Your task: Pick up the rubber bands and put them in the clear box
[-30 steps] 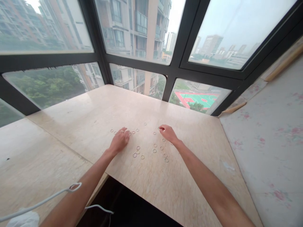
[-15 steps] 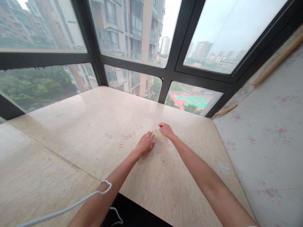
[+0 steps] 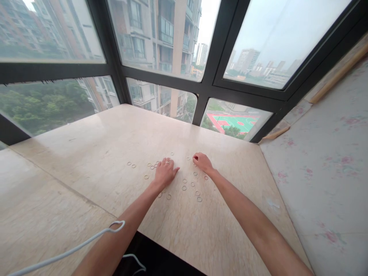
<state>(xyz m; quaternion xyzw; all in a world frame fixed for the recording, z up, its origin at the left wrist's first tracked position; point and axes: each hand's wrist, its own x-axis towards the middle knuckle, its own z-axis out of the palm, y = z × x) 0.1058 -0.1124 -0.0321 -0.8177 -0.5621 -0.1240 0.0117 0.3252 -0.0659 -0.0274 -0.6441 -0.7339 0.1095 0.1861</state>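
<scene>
Several thin rings lie scattered on the marble sill [image 3: 115, 130]. My left hand [image 3: 166, 172] rests palm down among them, fingers spread, a ring on one finger; it covers part of a small cluster [image 3: 152, 167]. My right hand [image 3: 201, 161] is curled with thumb and fingertips together; whatever it may hold is too small to make out. One ring [image 3: 188, 158] lies just left of it, and a reddish ring [image 3: 206, 178] is below it. More rings [image 3: 184, 188] lie between the forearms, and a pair [image 3: 129, 163] is at the left.
A white cable [image 3: 66, 251] loops over my left forearm. Dark window frames [image 3: 201, 92] border the sill at the back. A flowered wall [image 3: 324, 172] stands on the right, with a clear scrap [image 3: 272, 203] near it. A dark gap [image 3: 155, 257] shows at the front edge.
My left hand has moved left, away from the rings near my right hand, uncovering one in the middle. My right hand has shifted slightly down, and fewer rings show beside it.
</scene>
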